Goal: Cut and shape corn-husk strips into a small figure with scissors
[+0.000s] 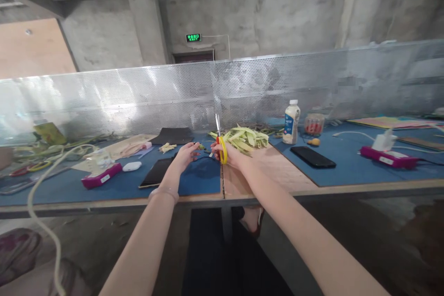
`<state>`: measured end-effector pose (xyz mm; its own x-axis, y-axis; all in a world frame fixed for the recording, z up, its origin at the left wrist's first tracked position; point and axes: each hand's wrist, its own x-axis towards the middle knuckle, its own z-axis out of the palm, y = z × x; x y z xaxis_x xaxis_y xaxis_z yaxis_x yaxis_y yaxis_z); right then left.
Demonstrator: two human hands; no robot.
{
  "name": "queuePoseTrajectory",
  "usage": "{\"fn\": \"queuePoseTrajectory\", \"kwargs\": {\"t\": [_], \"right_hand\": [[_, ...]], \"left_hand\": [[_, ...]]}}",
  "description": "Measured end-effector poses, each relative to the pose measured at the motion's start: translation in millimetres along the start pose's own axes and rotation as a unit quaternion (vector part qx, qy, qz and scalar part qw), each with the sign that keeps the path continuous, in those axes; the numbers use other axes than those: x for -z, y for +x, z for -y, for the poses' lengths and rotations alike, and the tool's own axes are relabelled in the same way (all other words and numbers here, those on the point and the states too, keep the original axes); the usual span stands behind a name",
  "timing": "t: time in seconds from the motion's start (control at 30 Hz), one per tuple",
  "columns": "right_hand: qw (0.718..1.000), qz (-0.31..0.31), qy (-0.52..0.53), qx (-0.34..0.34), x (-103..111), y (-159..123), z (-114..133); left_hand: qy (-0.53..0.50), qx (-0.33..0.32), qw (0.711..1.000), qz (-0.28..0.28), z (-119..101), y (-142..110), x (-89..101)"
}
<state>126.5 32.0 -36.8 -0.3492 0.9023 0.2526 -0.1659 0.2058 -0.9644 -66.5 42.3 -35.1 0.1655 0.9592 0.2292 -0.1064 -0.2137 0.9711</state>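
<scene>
My right hand [229,154] is closed round the yellow handles of a pair of scissors [219,142], whose blades point up. My left hand [185,154] lies just left of it over the blue mat [194,180], fingers curled toward a small green piece [201,147] beside the scissors; whether it grips that piece I cannot tell. A pile of pale green leaf strips [245,138] lies right behind my right hand. A few short cut strips [167,147] lie to the left of my left hand.
A dark tablet [157,172] lies by my left wrist and a black phone [312,157] to the right. A white bottle [291,122], a red-capped jar [314,124], purple boxes [101,176] [387,157] and a perforated metal screen [138,97] stand behind. A white cable [41,194] hangs off the left.
</scene>
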Motion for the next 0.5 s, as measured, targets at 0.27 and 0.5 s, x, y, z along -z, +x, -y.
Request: {"fn": "queuePoseTrajectory", "kwargs": {"t": [0.27, 0.5], "right_hand": [[0.986, -0.053, -0.149, 0.043, -3.1, 9.1, -9.1], [0.893, -0.214, -0.384, 0.100, -25.7, 8.6, -9.3]], "left_hand": [[0.021, 0.020, 1.000, -0.006, -2.1, 0.0, -2.6], [0.047, 0.029, 0.998, -0.017, -2.4, 1.1, -3.2]]}}
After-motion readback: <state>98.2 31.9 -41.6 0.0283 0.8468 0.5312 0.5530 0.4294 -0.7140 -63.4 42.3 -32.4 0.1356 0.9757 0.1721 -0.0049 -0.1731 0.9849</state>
